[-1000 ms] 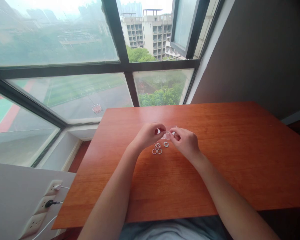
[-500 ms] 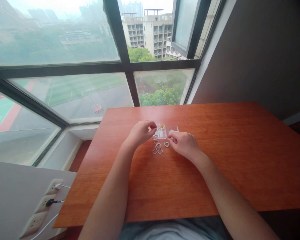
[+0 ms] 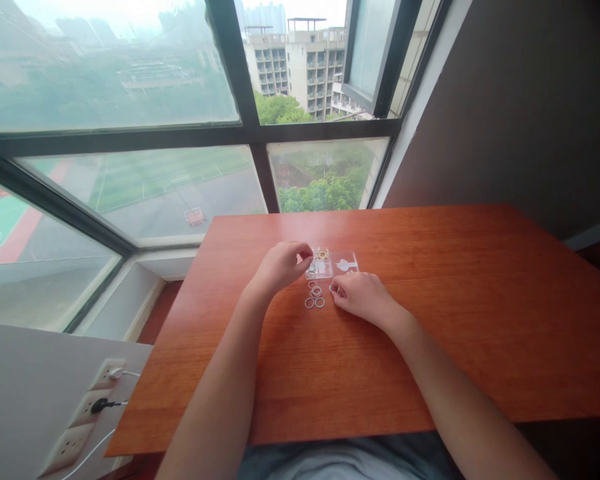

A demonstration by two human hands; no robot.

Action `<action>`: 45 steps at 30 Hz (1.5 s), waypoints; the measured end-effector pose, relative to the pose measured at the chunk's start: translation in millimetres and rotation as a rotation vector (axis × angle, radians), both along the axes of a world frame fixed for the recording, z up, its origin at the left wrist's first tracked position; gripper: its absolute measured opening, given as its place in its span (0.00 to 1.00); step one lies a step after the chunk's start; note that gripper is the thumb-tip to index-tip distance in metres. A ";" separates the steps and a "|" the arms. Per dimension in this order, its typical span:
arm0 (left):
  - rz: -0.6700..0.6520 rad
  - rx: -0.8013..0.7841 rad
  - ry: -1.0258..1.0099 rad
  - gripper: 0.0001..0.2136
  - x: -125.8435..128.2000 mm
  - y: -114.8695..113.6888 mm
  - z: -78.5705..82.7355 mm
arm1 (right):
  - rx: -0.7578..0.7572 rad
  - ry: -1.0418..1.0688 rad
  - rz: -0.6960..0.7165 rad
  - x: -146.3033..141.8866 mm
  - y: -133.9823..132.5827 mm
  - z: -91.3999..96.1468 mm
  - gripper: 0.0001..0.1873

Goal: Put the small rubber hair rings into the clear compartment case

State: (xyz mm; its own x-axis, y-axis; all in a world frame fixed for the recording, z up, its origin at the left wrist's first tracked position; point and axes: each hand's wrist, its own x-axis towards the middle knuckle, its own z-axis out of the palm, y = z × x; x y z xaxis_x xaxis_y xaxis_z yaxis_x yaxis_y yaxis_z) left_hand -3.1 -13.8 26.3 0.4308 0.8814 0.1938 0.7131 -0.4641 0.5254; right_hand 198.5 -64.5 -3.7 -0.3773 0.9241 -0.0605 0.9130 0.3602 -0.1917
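A small clear plastic box point(image 3: 324, 275) lies with its lid folded open point(image 3: 349, 256) to the right. Yellowish rings point(image 3: 323, 255) are in its back part and silver ones point(image 3: 311, 273) at its left front. At the box's left edge is my left hand point(image 3: 291, 261), thumb and fingers closed; what they hold is hidden. In front of the lid, my right hand point(image 3: 356, 293) pinches at a silver ring point(image 3: 331, 289) on the table, mostly covered by the fingertips. Several loose silver rings point(image 3: 316, 291) lie in front of the box, between my forearms.
The reddish-brown wooden table point(image 3: 460, 320) reaches up to a dark-framed window point(image 3: 325, 131). A grey wall point(image 3: 505, 113) stands at the right. Wall sockets point(image 3: 86, 408) with plugged-in cables are at the lower left, beside the table edge.
My right hand has come down and nearer to me, from the lid to the silver ring, which its fingers now cover. My left hand stays at the box.
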 end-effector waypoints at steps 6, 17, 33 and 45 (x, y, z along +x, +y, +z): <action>-0.010 0.003 -0.011 0.07 0.1 0.9 -1.0 | 0.032 0.103 -0.034 1.7 0.4 0.7 0.09; -0.020 -0.008 -0.039 0.07 3.1 -0.5 0.1 | 0.282 0.426 -0.050 7.3 0.4 1.9 0.07; -0.182 -0.172 -0.166 0.07 26.1 -10.2 1.1 | 0.353 0.394 -0.011 5.7 0.4 0.3 0.10; 0.003 -0.047 -0.007 0.09 -3.2 0.1 0.4 | 0.272 0.366 -0.009 7.3 0.0 1.1 0.08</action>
